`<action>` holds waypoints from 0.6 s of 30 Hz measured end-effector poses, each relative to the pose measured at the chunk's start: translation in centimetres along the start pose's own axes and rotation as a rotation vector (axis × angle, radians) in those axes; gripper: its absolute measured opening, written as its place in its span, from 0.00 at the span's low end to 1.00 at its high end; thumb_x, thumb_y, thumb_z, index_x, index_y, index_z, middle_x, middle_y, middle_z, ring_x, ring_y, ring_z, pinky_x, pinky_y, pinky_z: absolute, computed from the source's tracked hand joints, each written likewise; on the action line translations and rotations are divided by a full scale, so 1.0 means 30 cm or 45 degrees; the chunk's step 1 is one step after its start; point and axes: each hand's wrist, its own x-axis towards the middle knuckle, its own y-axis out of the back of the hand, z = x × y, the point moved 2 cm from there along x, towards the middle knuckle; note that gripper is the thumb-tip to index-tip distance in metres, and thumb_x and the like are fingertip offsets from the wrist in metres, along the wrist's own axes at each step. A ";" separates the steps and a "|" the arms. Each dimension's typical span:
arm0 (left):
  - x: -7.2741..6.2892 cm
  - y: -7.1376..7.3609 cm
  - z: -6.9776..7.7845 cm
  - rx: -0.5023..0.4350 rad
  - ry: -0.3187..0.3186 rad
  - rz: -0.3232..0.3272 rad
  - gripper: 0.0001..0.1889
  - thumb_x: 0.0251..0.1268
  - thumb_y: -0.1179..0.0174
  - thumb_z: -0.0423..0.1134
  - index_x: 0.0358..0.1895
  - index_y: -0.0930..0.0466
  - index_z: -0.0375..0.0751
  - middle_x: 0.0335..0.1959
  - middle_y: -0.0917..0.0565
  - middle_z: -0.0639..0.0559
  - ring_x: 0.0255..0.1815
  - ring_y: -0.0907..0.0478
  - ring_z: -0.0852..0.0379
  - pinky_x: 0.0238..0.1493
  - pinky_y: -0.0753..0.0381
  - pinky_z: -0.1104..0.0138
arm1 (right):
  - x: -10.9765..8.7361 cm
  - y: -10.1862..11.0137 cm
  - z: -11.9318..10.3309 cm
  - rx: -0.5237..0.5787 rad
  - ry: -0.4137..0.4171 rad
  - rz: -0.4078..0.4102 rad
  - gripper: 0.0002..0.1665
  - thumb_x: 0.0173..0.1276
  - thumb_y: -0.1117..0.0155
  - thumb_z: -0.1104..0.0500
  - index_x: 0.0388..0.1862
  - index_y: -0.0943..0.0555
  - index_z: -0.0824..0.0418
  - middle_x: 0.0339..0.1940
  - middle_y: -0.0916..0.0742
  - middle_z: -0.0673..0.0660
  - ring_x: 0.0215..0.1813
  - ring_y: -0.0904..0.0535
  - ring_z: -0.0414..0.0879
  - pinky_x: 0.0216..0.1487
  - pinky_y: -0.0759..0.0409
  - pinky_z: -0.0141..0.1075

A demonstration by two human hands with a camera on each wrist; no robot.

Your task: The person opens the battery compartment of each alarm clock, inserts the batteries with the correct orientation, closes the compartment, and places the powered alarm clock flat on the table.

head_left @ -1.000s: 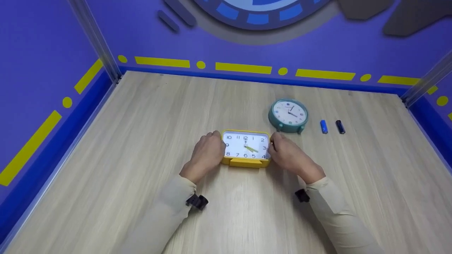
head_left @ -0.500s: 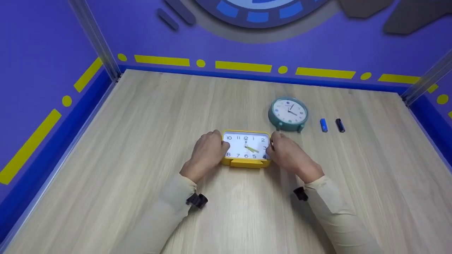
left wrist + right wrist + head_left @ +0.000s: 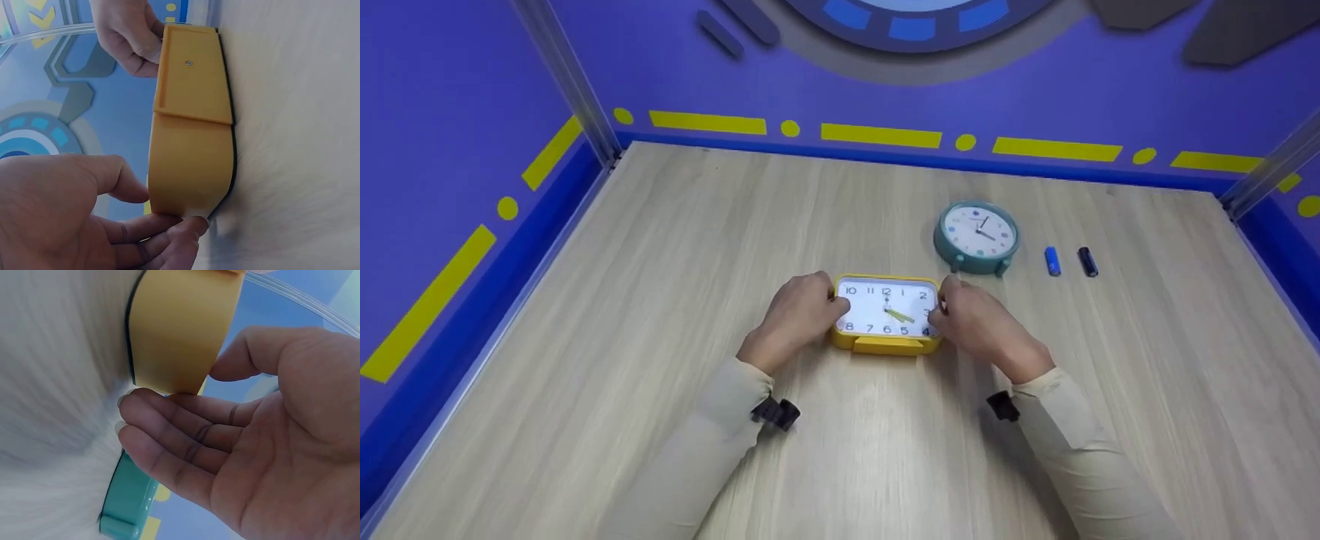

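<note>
A yellow rectangular alarm clock (image 3: 886,311) lies face up on the wooden table (image 3: 855,435). My left hand (image 3: 799,319) grips its left end, thumb over the edge of the face. At the other end my right hand (image 3: 986,322) holds it the same way. In the left wrist view, the clock's yellow side (image 3: 191,152) shows a raised panel with a screw, and fingertips press its end. The right wrist view has the clock's right end (image 3: 177,332) between thumb and fingers.
Behind the right hand lies a round teal alarm clock (image 3: 976,236), face up. To its right are a blue battery (image 3: 1052,262) and a dark battery (image 3: 1088,262). Blue-purple panels with yellow marks (image 3: 881,136) wall in the table's back and sides.
My left thumb has come further over the edge of the yellow clock's face. The clock itself stays nearly in place, and the head view has shifted slightly.
</note>
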 end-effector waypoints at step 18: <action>-0.003 0.016 -0.005 -0.022 0.025 -0.100 0.09 0.74 0.39 0.41 0.36 0.20 0.40 0.19 0.25 0.55 0.20 0.29 0.59 0.30 0.32 0.64 | -0.014 0.004 -0.013 -0.021 -0.106 -0.054 0.27 0.81 0.40 0.54 0.69 0.31 0.69 0.55 0.19 0.65 0.52 0.21 0.55 0.45 0.23 0.41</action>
